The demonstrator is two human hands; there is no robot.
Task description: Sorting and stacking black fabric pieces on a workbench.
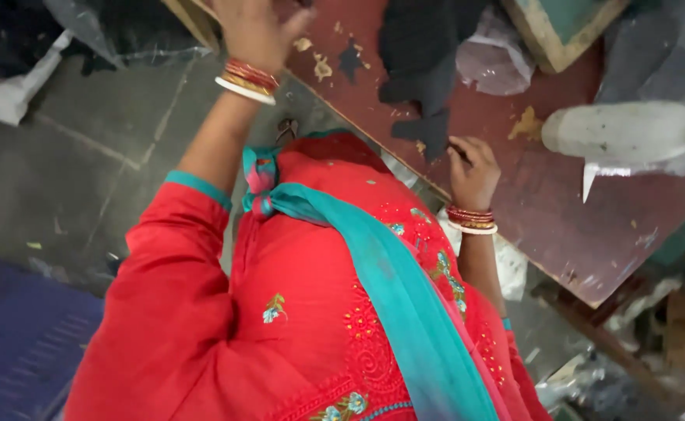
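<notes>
Red embroidered tunic (296, 312) and a teal scarf (405, 312) fill most of my view, closest to the lens. Going left to right: grey floor (70, 171) with a blue mat (15, 343), then my left hand (253, 27) raised at the top edge, bangles on the wrist, fingers cut off by the frame so I can't tell if it's gripping anything. Next comes the chipped maroon table (529, 210). Dark cloth (424, 70) lies on it, and my right hand (473, 171) is curled shut right at that cloth's lower tip, pinching it or some thin dark thing, hard to say. I'd guess the cloth is soft, light and floppy, so grab it by an edge or corner. Further right sit crumpled clear plastic (490, 58) and a whitish plastic-wrapped bundle (631, 132).
</notes>
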